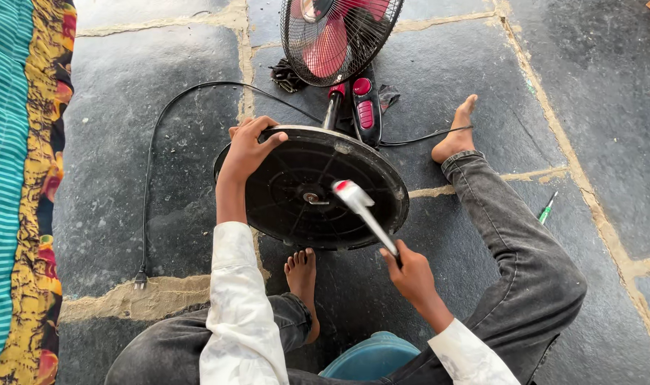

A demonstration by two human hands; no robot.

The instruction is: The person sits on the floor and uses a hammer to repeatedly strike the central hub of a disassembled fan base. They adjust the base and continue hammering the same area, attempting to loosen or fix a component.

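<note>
left hand (248,151) grip clamped on rim of round black plastic fan base (311,189), tilted up on dark stone floor (125,142) between legs | right hand (410,271) grip closed around silver metal hammer (364,210), head over base centre | black power cord (150,178) left

Fan head (337,36) cut off by top edge, only the lower cage and part of the red blades show. Fan base (318,189) underside faces camera; its far rim hides the lower stand pole (333,107). Hammer (364,210) head motion-blurred. Right hand (410,274) covers the handle end. Blue stool (371,360) mostly hidden under legs, clipped at bottom. Green screwdriver (547,209) tip too small to tell its type.
</note>
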